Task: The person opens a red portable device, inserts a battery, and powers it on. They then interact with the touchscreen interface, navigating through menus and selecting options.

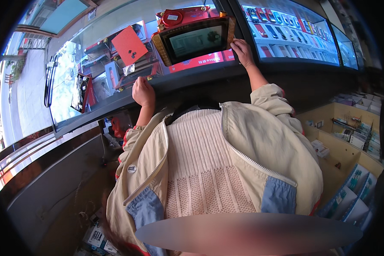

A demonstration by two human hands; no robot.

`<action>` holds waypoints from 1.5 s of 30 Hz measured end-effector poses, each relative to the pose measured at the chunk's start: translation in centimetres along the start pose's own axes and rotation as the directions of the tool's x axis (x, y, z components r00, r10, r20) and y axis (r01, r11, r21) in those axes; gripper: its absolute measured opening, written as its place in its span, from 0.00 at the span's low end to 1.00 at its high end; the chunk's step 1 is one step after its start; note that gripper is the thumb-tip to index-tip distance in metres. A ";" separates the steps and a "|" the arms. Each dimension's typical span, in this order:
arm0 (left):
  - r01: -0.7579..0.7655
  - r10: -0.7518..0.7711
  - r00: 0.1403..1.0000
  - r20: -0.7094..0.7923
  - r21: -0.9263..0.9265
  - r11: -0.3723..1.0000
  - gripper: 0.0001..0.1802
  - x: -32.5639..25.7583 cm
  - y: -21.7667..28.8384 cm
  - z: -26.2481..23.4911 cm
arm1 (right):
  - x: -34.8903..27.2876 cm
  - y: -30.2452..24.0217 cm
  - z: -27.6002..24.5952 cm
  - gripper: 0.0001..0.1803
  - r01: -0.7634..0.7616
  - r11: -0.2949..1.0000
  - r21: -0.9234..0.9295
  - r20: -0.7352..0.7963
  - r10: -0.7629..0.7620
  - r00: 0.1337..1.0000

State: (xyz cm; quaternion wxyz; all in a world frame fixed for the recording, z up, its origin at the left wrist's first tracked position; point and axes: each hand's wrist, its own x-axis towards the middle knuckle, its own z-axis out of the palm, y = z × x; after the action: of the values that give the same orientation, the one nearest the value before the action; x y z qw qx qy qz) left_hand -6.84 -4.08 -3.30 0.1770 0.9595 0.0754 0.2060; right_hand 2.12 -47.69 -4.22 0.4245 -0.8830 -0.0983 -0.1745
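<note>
A portable video player (197, 42) with a dark lit screen and a gold-and-black frame stands tilted on the glass counter. My right hand (243, 53) is closed on its right side edge, fingers partly behind it. At the front rim of the counter, my left hand (144, 92) is curled closed; whatever its fingers hold, if anything, is hidden. Beyond that hand lies a red card (129, 45) with several small dark pieces (132, 54) on it. A small shiny clear packet (129, 69) lies just below the card.
Behind the player sits a red device (173, 18) with a round part. The counter's dark front rim (187, 81) runs before me. Boxed goods show under the glass. A lit phone display case (290, 36) stands right; an open drawer (350, 123) with small goods is lower right.
</note>
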 end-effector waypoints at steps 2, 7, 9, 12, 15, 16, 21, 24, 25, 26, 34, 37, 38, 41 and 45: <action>0.008 -0.008 1.000 -0.008 0.022 1.000 0.05 -0.2 0.2 0.2 | 0.0 0.3 0.1 0.18 -0.007 1.000 -0.001 0.004 0.007 1.000; 0.038 -0.037 0.999 -0.011 0.023 0.999 0.05 -0.1 0.0 -0.1 | 0.0 -0.1 0.4 0.16 0.052 0.998 -0.036 0.023 -0.051 0.998; 0.038 -0.037 0.999 -0.037 0.029 0.999 0.05 0.1 0.0 0.2 | 0.2 0.1 0.4 0.15 0.096 0.991 -0.089 0.006 -0.096 0.995; 0.073 -0.071 0.995 -0.064 0.034 0.997 0.04 -0.1 -0.7 0.3 | 0.3 -0.2 1.0 0.15 0.117 0.988 -0.103 0.032 -0.115 0.993; 0.093 -0.090 0.993 -0.070 0.040 0.995 0.05 0.1 -1.3 0.6 | 0.3 -0.8 1.4 0.14 0.107 0.988 -0.109 0.027 -0.104 0.994; 0.097 -0.094 0.993 -0.067 0.046 0.994 0.05 0.1 -1.4 0.7 | 0.2 -0.9 1.3 0.14 0.113 0.986 -0.124 0.034 -0.110 0.993; 0.101 -0.094 0.991 -0.094 0.079 0.992 0.05 0.3 -2.6 0.9 | 0.4 -1.4 2.0 0.13 0.154 0.977 -0.150 0.040 -0.150 0.988; 0.113 -0.106 0.990 -0.096 0.069 0.991 0.05 0.4 -3.3 1.0 | 0.3 -1.6 2.7 0.12 0.158 0.976 -0.151 0.025 -0.156 0.987; 0.119 -0.112 0.989 -0.095 0.070 0.990 0.05 0.5 -3.3 1.1 | 0.5 -1.5 2.9 0.12 0.150 0.976 -0.159 0.024 -0.148 0.989; 0.125 -0.118 0.989 -0.094 0.073 0.989 0.05 0.5 -3.2 1.0 | 0.4 -1.5 2.9 0.12 0.141 0.976 -0.165 0.023 -0.139 0.990; 0.128 -0.122 0.988 -0.093 0.057 0.990 0.05 0.6 -2.9 1.0 | 0.4 -1.4 2.9 0.11 0.134 0.982 -0.132 0.058 -0.127 0.990; 0.110 -0.106 0.990 -0.090 0.042 0.993 0.04 0.5 -2.8 0.9 | 0.4 -1.3 2.7 0.12 0.141 0.983 -0.116 0.071 -0.133 0.989; 0.100 -0.097 0.991 -0.089 0.032 0.995 0.04 0.5 -2.7 0.8 | 0.5 -1.2 2.6 0.12 0.143 0.983 -0.118 0.073 -0.135 0.988; 0.081 -0.079 0.993 -0.083 0.020 0.997 0.04 0.6 -2.9 0.9 | 0.5 -1.0 2.5 0.13 0.144 0.980 -0.140 0.066 -0.136 0.989; 0.070 -0.069 0.994 -0.080 0.014 0.997 0.04 0.6 -2.8 1.0 | 0.4 -0.6 2.6 0.13 0.131 0.980 -0.148 0.069 -0.122 0.990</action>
State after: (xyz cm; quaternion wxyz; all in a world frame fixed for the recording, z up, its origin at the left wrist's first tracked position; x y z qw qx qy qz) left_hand -6.10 -1.66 -4.93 0.1729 0.9487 0.1175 0.2373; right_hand 2.91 -45.26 -5.14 0.3408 -0.9095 -0.1533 -0.1820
